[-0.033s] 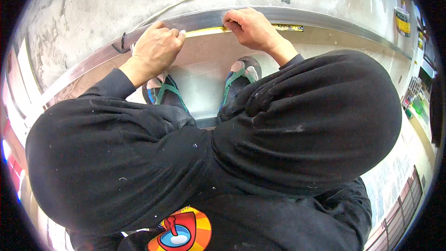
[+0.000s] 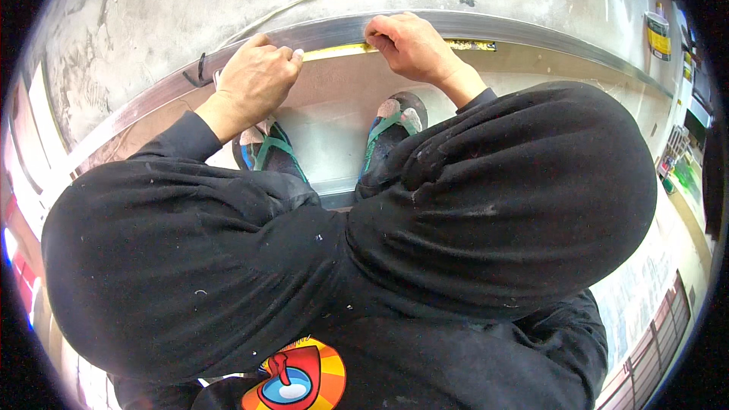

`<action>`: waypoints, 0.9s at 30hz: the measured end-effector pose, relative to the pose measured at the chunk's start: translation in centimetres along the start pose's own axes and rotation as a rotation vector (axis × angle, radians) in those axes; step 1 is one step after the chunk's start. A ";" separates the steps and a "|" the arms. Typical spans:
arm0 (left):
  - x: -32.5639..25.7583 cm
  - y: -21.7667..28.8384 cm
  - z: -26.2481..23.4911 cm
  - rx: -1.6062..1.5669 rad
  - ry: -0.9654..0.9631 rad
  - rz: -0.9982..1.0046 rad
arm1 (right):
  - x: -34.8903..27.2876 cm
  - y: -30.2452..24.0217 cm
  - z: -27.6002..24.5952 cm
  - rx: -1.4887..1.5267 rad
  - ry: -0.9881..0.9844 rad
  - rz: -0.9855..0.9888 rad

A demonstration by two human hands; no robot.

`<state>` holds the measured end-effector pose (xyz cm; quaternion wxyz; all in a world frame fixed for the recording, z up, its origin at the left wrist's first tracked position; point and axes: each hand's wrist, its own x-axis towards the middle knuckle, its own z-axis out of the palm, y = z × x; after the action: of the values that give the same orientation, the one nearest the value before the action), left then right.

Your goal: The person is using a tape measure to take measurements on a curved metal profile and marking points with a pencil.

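In the head view, a cylindrical can with a dark upper part and a yellow band (image 2: pixel 658 36) stands out at the upper right of the frame; its inside does not show, so its contents cannot be told. Lower on the right edge, a grey wire-like rack (image 2: pixel 675 144) sits near a bright green patch (image 2: pixel 687 176); what it holds is too small to tell. The can's label carries printing. A thin yellow strip with dark marks (image 2: pixel 334 51) runs across the upper middle, along the near edge of a long grey metal bar (image 2: pixel 334 35), its marks too small to read. At the bottom, a round printed emblem in red, yellow and blue (image 2: pixel 295 387) shows on the black clothing (image 2: pixel 471 357).

The left hand (image 2: pixel 260 76), upper left of centre, is at the bar with its fingers bent, beside the strip's left visible stretch; whether they grip cannot be told. The right hand (image 2: pixel 410 47), upper centre, covers part of the strip, its fingers curled inward and thumb drawn in; the hand hides whether they pinch it. A black tie (image 2: pixel 200 72) rests against the bar, left of the left hand.
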<state>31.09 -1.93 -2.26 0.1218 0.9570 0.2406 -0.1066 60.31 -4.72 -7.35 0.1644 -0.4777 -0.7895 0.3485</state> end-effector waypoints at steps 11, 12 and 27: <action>0.0 0.0 0.2 0.006 0.008 -0.008 | 0.3 -0.2 -0.1 0.018 0.001 0.041; 0.0 -0.1 0.2 0.004 0.006 -0.007 | 0.3 -0.1 -0.1 0.028 0.002 0.034; 0.1 0.0 0.1 0.015 0.037 0.004 | -0.1 -1.4 -1.1 0.251 0.373 0.173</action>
<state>31.19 -1.91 -2.38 0.1106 0.9602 0.2400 -0.0905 60.13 -4.77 -5.55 0.3350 -0.5753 -0.6523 0.3625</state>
